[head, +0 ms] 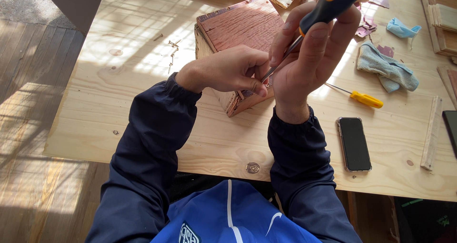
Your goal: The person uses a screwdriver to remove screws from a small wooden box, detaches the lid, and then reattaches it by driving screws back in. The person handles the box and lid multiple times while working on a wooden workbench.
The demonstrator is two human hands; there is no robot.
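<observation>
Pine table (143, 128): pale boards with knots, sunlit in lattice stripes; its near edge runs just in front of the person's body, its left edge drops to plank floor (28, 128).
Open room: bare tabletop left of the left hand (223, 74); the right side is crowded.
Right side: yellow screwdriver (364, 99), black phone (354, 143), grey-blue cloth (388, 70), wood strip (432, 133).
Loose screws (172, 52): scattered left of the box.
Wooden box (243, 26): reddish rough-sawn top, pale sides, mid-table, partly hidden behind both hands.
Left hand: fingers curled shut, pinching at the box's near edge by the tool's tip.
Right hand (309, 52): fingers wrapped around a black-and-orange screwdriver (328, 5), shaft angled down to the box's edge.
</observation>
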